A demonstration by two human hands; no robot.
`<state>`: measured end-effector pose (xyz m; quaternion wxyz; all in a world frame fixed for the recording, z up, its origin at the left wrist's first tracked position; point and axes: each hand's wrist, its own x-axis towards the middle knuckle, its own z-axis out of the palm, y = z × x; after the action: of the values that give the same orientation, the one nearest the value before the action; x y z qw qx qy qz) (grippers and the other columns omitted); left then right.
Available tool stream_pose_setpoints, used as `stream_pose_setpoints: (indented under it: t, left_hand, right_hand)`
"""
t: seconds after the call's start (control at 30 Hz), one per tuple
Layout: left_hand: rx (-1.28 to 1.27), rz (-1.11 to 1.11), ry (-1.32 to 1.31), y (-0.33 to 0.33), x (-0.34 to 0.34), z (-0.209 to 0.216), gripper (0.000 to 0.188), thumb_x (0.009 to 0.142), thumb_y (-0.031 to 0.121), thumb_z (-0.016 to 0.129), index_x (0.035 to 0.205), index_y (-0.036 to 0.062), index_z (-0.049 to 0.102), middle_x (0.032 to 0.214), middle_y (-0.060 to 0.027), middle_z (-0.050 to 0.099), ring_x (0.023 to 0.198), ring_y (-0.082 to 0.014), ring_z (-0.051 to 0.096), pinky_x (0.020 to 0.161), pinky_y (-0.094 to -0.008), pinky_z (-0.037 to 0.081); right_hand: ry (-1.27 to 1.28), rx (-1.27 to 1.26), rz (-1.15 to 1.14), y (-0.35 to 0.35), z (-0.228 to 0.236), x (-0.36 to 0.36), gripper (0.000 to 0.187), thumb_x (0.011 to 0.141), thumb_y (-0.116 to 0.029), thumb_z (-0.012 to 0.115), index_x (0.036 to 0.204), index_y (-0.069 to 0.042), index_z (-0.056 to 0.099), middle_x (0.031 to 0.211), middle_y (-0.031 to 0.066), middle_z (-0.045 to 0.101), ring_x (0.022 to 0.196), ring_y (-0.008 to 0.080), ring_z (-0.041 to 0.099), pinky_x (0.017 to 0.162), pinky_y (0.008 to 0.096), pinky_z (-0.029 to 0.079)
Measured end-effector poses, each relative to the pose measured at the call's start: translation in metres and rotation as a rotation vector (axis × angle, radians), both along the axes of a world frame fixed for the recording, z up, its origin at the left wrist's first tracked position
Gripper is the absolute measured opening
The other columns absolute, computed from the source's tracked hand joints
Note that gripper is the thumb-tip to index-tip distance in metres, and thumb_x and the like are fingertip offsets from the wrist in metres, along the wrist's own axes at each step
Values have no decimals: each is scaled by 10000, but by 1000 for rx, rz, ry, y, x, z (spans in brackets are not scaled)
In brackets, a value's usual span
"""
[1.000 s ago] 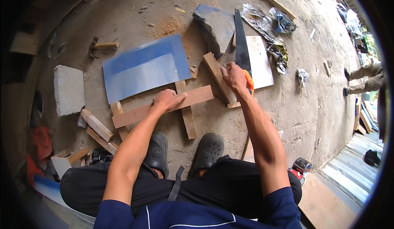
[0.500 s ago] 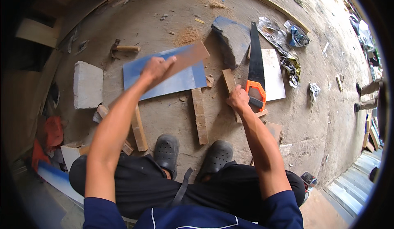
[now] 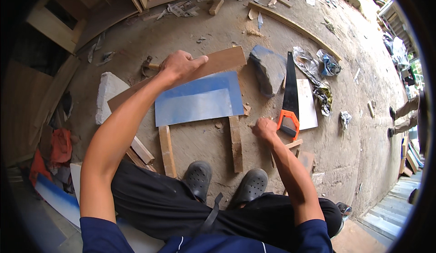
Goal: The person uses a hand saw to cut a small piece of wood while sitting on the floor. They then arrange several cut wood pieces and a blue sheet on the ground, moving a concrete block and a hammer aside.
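My left hand (image 3: 180,67) grips a long brown board (image 3: 222,61), holding it tilted along the far edge of a blue-and-white panel (image 3: 195,105). Near the panel's front corners lie two wooden battens (image 3: 167,151) (image 3: 235,144), pointing toward my feet. My right hand (image 3: 265,128) is closed beside the orange handle of a handsaw (image 3: 291,89); what its fingers hold is hidden. A sliver of wood (image 3: 273,160) shows below that hand, partly covered by the forearm. The saw lies with its blade pointing away, against a white sheet (image 3: 307,105).
A dark stone slab (image 3: 268,71) lies beyond my right hand. At left are a pale block (image 3: 109,94) and a hammer (image 3: 149,66), partly hidden by the board. Crumpled foil (image 3: 323,96) and a long wood strip (image 3: 299,30) lie farther right. Another person's legs (image 3: 405,114) stand at far right.
My left hand has raised and shifted the board away from over the panel, toward its far edge. The wood block under my right hand has mostly gone from sight. The view has shifted.
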<state>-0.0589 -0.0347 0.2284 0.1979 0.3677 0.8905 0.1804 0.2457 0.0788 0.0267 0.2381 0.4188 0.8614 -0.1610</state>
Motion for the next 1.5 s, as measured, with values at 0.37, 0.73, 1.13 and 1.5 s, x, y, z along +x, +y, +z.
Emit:
stream_pose_setpoints:
  t: [0.37,0.73,1.13,1.5]
  left_hand:
    - [117,64,148,-45,19,61,580,790,573,603,602,24,613,617,-178,628,598,-289,623,604,-411,488]
    - [101,94,177,-61,17,64,576,791,580,593,647,25,644,661,-201,645,663,-335,652,636,-425,501]
    - [52,207,212,-83,9,68,597,783,601,575,683,21,672,702,-204,660,693,-347,654,658,-415,502]
    - [176,301,64,-142,-10,20,617,753,566,623,512,-1,588,490,-130,545,465,-225,520,509,-383,425]
  right_hand:
    - [127,-178,24,-85,-17,-28,1137,769,-591,651,1428,126,64,1125,287,602,1027,395,618,862,432,502]
    - [169,-315,88,-102,-23,-37,977,749,-316,669,1438,56,84,1065,279,618,969,410,623,809,467,511]
    - [583,-406,28,-138,8,-136,722,745,-379,695,1251,11,360,1107,321,527,1010,438,583,848,508,484]
    - [397,-1138,-284,-220,-52,-154,414,742,-338,676,976,3,667,909,124,670,755,234,665,594,345,549]
